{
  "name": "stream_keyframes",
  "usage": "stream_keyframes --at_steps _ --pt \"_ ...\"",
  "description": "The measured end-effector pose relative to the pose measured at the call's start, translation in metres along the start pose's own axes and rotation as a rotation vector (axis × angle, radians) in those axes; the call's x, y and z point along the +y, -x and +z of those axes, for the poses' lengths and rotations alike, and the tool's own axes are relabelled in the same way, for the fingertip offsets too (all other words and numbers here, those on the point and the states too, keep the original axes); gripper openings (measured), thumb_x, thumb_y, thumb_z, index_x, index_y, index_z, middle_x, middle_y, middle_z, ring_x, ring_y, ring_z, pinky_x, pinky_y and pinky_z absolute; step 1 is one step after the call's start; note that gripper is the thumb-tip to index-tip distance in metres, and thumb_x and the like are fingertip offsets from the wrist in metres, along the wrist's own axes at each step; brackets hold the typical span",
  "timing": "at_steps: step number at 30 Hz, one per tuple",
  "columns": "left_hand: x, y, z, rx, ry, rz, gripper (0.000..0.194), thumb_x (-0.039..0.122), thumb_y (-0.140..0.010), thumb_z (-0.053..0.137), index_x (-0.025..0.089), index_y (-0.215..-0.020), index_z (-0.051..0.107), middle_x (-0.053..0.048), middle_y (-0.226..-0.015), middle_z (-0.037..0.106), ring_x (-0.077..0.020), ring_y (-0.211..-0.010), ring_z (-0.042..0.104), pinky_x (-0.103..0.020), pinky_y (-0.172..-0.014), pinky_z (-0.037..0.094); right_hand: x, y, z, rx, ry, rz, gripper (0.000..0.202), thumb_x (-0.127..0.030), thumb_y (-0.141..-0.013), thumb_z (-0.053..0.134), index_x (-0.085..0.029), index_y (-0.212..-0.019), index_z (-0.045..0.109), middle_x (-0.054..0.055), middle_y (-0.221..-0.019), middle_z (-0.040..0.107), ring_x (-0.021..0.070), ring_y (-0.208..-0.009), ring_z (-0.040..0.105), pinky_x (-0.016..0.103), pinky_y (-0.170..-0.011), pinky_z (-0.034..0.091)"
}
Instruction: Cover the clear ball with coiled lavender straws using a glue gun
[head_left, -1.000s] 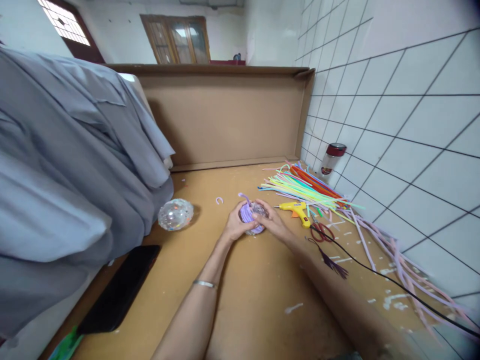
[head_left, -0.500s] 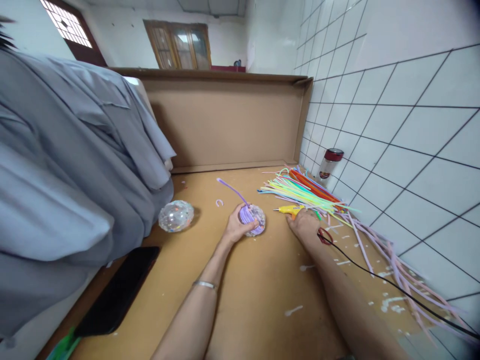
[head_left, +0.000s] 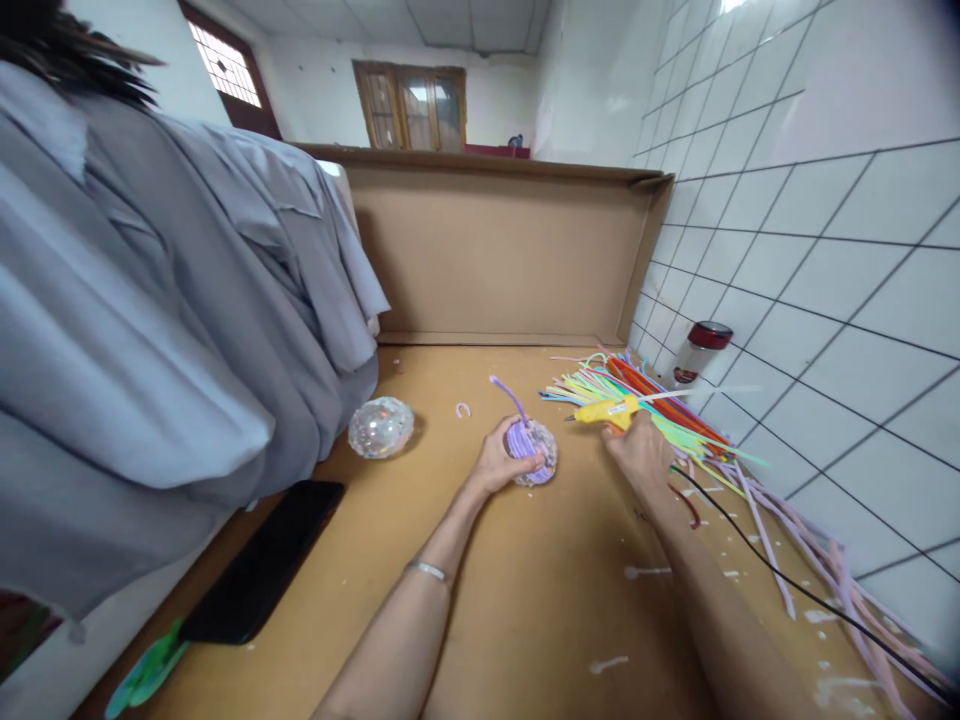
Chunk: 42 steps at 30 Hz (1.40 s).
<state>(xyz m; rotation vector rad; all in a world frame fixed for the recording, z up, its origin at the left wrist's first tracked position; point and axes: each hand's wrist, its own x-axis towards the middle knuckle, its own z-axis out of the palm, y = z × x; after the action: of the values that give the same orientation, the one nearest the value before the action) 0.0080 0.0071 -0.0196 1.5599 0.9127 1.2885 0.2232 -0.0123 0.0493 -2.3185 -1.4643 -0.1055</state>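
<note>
Have shifted the right hand [head_left: 641,455] from the purple-wrapped ball [head_left: 523,440] to the yellow glue gun [head_left: 609,411], fingers curled round its handle. Keep the ball cupped in the half-closed left hand [head_left: 502,458], well left of the right.

Left grip [head_left: 499,458]: wrapped round a rounded, clear piece banded in fuzzy purple strips [head_left: 532,443]; thin purple strand [head_left: 510,397] jutting out beyond the fingers. Right grip [head_left: 641,450]: round a yellow plastic glue gun [head_left: 604,411], nozzle toward left grip. Just beyond right grip, heap of multicoloured fuzzy stems [head_left: 630,376]. Left of left grip, apart, clear, rounded, faceted plastic piece [head_left: 381,428] on brown counter [head_left: 555,600].
</note>
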Motion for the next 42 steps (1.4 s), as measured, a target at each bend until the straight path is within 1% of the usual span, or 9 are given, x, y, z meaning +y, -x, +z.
stream_keyframes --at_steps 4,6,9,13,20,25,32,36,42 --pt "-0.003 -0.003 0.0 0.011 0.007 0.005 0.074 0.035 -0.051 0.081 0.014 -0.116 0.052 -0.011 -0.111 0.063 -0.0256 -0.102 0.059 -0.042 -0.096 0.045 -0.023 -0.005 -0.024 0.025 -0.006 -0.063 0.049 -0.046 -0.077 0.051 -0.011 -0.112 0.053 0.017 -0.098 0.066 0.0326 -0.092 0.064 0.035 -0.069 0.045" --pt "-0.003 -0.003 0.0 0.009 0.013 0.006 0.074 0.035 -0.051 0.081 0.014 -0.116 0.052 -0.011 -0.11 0.063 -0.0255 -0.103 0.059 -0.041 -0.096 0.045 -0.031 -0.004 -0.033 0.023 0.011 -0.101 0.046 -0.045 -0.077 0.052 -0.012 -0.108 0.056 0.017 -0.098 0.067 0.0324 -0.092 0.063 0.035 -0.068 0.044" --pt "-0.001 -0.003 -0.001 0.0 0.025 -0.016 0.075 0.035 -0.051 0.082 0.014 -0.116 0.052 -0.01 -0.109 0.064 -0.025 -0.102 0.059 -0.04 -0.095 0.045 -0.038 -0.002 -0.041 -0.029 0.052 -0.176 0.041 -0.045 -0.077 0.051 -0.013 -0.102 0.06 0.017 -0.094 0.067 0.0317 -0.091 0.064 0.033 -0.067 0.043" --pt "0.003 -0.001 0.001 0.002 0.043 -0.041 0.077 0.036 -0.05 0.083 0.014 -0.118 0.053 -0.01 -0.109 0.064 -0.0243 -0.101 0.06 -0.037 -0.094 0.046 -0.041 0.002 -0.046 -0.114 0.113 -0.269 0.039 -0.043 -0.077 0.051 -0.013 -0.1 0.062 0.016 -0.091 0.068 0.0304 -0.089 0.064 0.032 -0.066 0.041" --pt "0.009 0.001 0.002 -0.003 0.063 -0.04 0.077 0.036 -0.051 0.083 0.015 -0.119 0.053 -0.009 -0.111 0.063 -0.024 -0.102 0.06 -0.036 -0.095 0.045 -0.045 0.003 -0.041 -0.151 0.126 -0.332 0.038 -0.04 -0.078 0.05 -0.013 -0.102 0.062 0.015 -0.092 0.068 0.0278 -0.087 0.063 0.03 -0.066 0.039" --pt "0.01 0.001 0.002 0.001 0.055 -0.041 0.077 0.037 -0.051 0.083 0.014 -0.118 0.053 -0.009 -0.11 0.063 -0.0241 -0.102 0.06 -0.036 -0.095 0.045 -0.045 0.0 -0.035 -0.18 0.137 -0.339 0.039 -0.041 -0.077 0.05 -0.014 -0.103 0.062 0.015 -0.093 0.068 0.0287 -0.088 0.063 0.03 -0.065 0.038" --pt "0.014 0.002 0.003 -0.004 0.051 -0.032 0.076 0.038 -0.05 0.084 0.014 -0.116 0.054 -0.009 -0.112 0.063 -0.0248 -0.105 0.059 -0.036 -0.096 0.045 -0.044 0.0 -0.03 -0.157 0.136 -0.354 0.039 -0.041 -0.077 0.05 -0.013 -0.1 0.062 0.016 -0.093 0.069 0.0297 -0.088 0.064 0.03 -0.06 0.036" --pt "0.015 0.002 0.004 -0.003 0.058 -0.028 0.077 0.039 -0.049 0.084 0.014 -0.116 0.055 -0.009 -0.113 0.063 -0.025 -0.106 0.059 -0.035 -0.097 0.044 -0.043 -0.001 -0.029 -0.158 0.135 -0.345 0.038 -0.04 -0.076 0.049 -0.013 -0.101 0.062 0.016 -0.094 0.069 0.0297 -0.088 0.064 0.03 -0.06 0.037" --pt "0.01 0.0 0.003 -0.009 0.047 -0.026 0.078 0.038 -0.05 0.084 0.014 -0.118 0.054 -0.01 -0.112 0.063 -0.0252 -0.104 0.059 -0.036 -0.096 0.045 -0.043 -0.003 -0.026 -0.204 0.144 -0.307 0.041 -0.041 -0.078 0.049 -0.013 -0.104 0.062 0.018 -0.097 0.068 0.0304 -0.092 0.064 0.031 -0.064 0.04"
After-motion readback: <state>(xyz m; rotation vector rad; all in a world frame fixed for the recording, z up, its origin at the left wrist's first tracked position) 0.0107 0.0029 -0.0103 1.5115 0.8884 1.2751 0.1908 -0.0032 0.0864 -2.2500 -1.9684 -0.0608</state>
